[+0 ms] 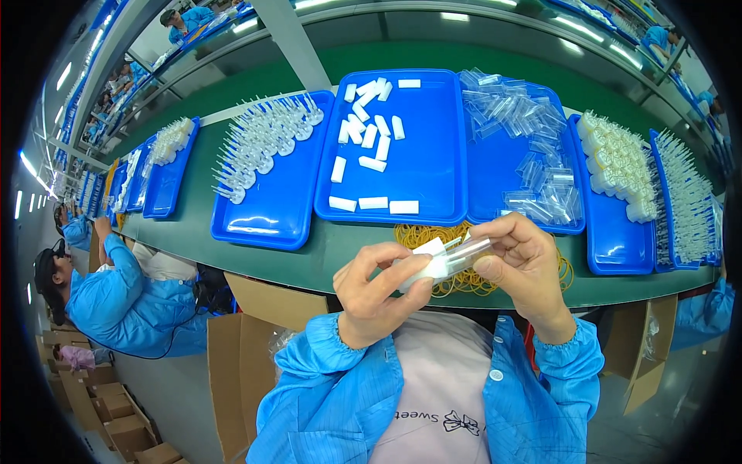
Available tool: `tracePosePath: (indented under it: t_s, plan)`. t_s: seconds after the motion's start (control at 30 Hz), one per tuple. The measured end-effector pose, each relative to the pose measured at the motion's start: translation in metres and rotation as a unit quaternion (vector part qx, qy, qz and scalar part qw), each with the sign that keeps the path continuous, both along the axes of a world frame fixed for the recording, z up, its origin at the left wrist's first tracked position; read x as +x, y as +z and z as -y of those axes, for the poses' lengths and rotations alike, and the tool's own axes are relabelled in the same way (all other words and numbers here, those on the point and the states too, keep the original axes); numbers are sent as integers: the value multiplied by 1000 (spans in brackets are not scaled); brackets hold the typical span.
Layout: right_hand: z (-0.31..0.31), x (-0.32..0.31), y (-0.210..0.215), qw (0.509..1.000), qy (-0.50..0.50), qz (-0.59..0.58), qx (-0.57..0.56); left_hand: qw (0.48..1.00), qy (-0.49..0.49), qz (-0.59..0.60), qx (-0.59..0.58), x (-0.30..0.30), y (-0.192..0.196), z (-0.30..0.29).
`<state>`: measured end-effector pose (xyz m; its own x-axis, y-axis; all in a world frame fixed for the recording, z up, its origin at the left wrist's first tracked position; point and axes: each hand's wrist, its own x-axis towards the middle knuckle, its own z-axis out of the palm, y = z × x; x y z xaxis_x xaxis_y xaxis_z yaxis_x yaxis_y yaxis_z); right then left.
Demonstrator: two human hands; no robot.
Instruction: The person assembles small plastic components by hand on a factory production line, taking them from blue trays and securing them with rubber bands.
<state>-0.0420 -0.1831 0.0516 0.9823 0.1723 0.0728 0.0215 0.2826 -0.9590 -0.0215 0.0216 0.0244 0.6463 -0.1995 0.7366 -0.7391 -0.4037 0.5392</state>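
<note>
Close in front of my chest, over the near edge of the bench, my left hand (379, 292) is closed on a white plastic piece (431, 261). Thumb and fingers of my right hand (527, 267) pinch a clear plastic sleeve (468, 250) at its right end. The sleeve's left end meets the white piece; whether one sits inside the other I cannot tell. Beneath both hands lies a heap of yellow rubber bands (421, 234). Straight ahead, a blue tray (429, 174) carries several white rectangular pieces (372, 164). Clear sleeves (514, 108) pile up in the blue tray to its right.
On the left, a blue tray (267, 220) bears rows of clear stemmed parts (267, 139). White cup-like parts (614, 158) and thin spiky parts (688, 197) fill trays at right. Open cardboard boxes (255, 371) flank me below the bench. A co-worker in blue (116, 290) sits at left.
</note>
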Motion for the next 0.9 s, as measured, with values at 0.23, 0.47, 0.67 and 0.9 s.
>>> tracePosePath:
  t_s: [0.23,0.47,0.67,0.9]
  plan:
    - [-7,-5,3,953,-85,178,-231,997,-23,-53,-57,2,-5,0]
    - [-6,-1,-4,954,-81,183,-224,993,-27,-99,-50,5,-3,0]
    - [-3,3,-11,960,-65,161,-219,983,-46,-172,-54,7,-8,0]
    - [0,12,-21,998,-45,-28,-28,997,27,-9,69,9,-12,2]
